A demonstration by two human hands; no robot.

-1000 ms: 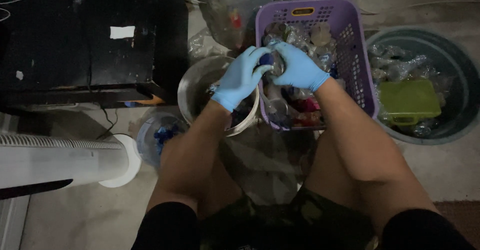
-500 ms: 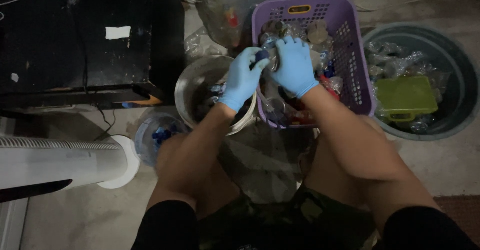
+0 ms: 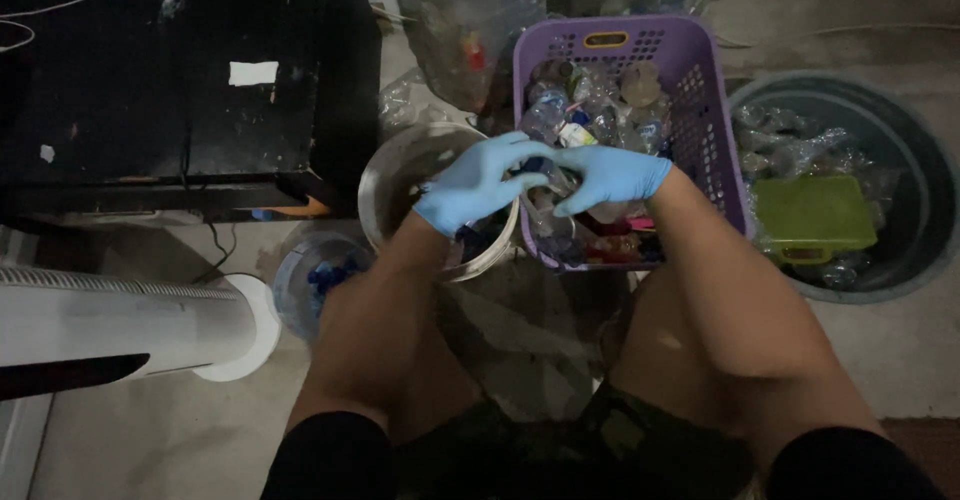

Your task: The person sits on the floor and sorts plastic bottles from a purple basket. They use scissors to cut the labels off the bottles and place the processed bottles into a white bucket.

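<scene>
Bottle of clear plastic sits between two blue-gloved hands, right over the near left corner of the purple basket. The left hand comes at it from the left and the right hand from the right, and both touch it, so neither hand is nearer. Fingers of the left hand curl around one end, and the right hand's fingers are bent closed around the other end. Most of the bottle is hidden under the gloves, so I cannot tell for sure which way its long side points, but it seems to run left to right from one hand to the other. The purple basket is full of squashed clear bottles with some red and blue bits. Just left of it stands a round white bucket, and what is inside is too dark to see. Near and left of the bucket is a small clear tub holding blue caps. Far right, a big dark round bin holds more clear plastic and a green lid. A clear bag of bottles stands on the far side. All of it rests on the floor.
</scene>
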